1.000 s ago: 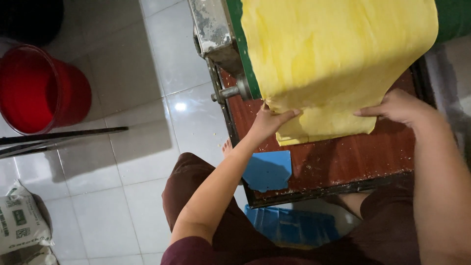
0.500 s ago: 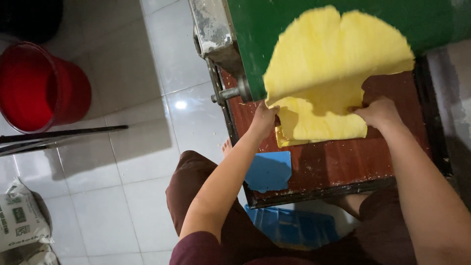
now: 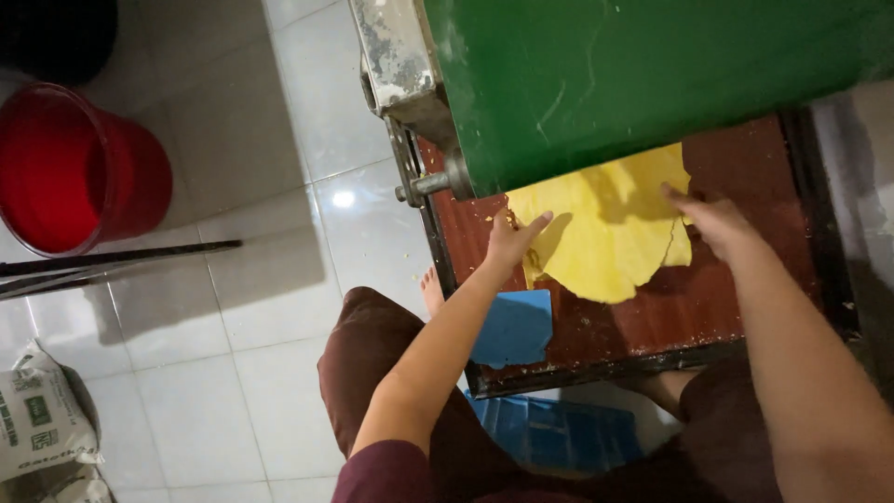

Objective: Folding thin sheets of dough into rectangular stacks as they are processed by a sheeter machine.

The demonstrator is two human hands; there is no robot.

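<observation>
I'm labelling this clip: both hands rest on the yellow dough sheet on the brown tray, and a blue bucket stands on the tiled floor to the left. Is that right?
Not quite: the bucket is red, not blue, as the head view shows. The rest holds: the left hand and the right hand rest on the yellow dough sheet on the brown tray, and the bucket stands on the tiled floor.
</observation>
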